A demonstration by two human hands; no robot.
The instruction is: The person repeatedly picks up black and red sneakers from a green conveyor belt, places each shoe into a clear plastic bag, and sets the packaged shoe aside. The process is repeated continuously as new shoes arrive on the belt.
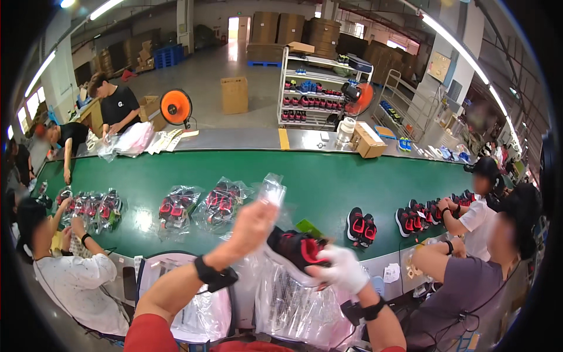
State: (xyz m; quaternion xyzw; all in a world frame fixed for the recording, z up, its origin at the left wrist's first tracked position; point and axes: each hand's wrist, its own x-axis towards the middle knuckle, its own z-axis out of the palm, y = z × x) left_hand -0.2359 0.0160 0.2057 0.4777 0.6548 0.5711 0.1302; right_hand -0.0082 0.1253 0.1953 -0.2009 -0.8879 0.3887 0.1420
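My left hand (pixel 252 226) is bare and raised over the near edge of the green belt. It is closed around a clear plastic bag (pixel 273 189), part of which sticks up above the fist. In a white glove, my right hand (pixel 343 271) grips a black and red sneaker (pixel 293 251) by its heel and opening. The toe points up and left, towards my left wrist. A green tag (pixel 309 227) shows just behind the shoe. Below both hands lies a stack of clear plastic bags (pixel 302 308).
The green belt (pixel 281 176) runs across in front of me. Bagged shoes (pixel 220 199) lie to the left. An unbagged pair (pixel 361 227) and a row of shoes (pixel 431 214) are at the right. Co-workers sit close on both sides. A cardboard box (pixel 369 141) stands on the far ledge.
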